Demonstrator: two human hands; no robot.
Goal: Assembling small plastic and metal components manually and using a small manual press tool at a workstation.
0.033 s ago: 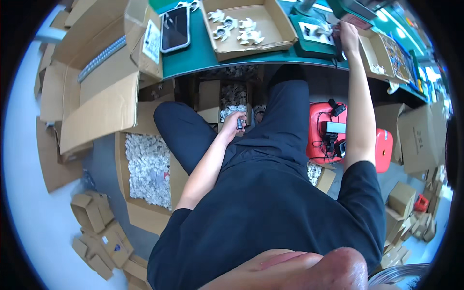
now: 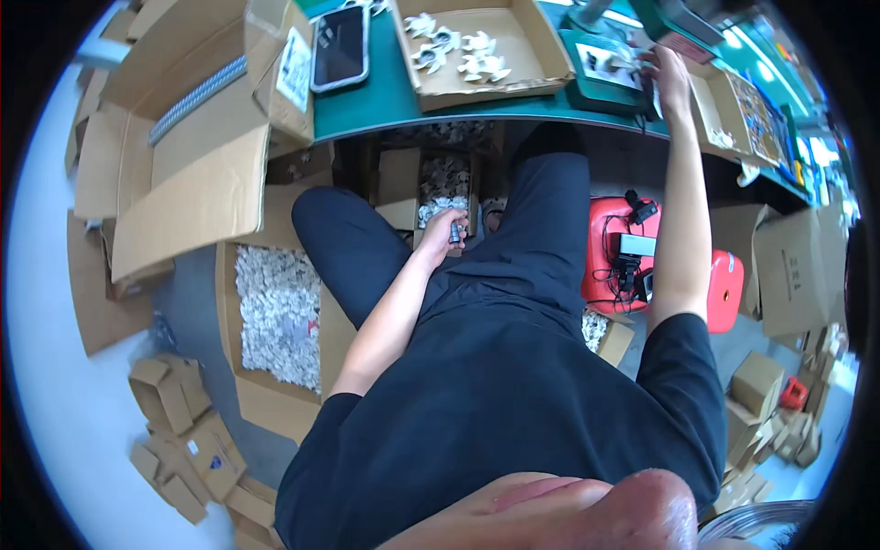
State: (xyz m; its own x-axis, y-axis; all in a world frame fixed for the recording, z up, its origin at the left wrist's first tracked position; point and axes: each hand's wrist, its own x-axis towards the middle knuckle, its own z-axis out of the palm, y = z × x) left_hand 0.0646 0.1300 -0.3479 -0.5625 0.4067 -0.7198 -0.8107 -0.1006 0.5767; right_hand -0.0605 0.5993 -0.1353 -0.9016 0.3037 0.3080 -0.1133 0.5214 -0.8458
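My left hand rests above my lap, its fingers closed round a small dark cylinder. At the far right of the bench, my right hand reaches to a green machine base with a pale plate on top. Its fingers are bent in beside a blurred whitish part over that plate; whatever lies between the fingertips is hidden. Left of the machine, a shallow cardboard tray holds several white bladed wheels.
A phone lies on the green bench beside a large open carton. Below stand boxes full of small white parts. Right of my legs is a red stool with cables and a small device. A smaller tray sits beyond my right hand.
The whole view has shifted slightly. By the plate, my right hand's fingers are a little differently posed, and the whitish part shows more plainly. My left hand keeps its hold on the cylinder.
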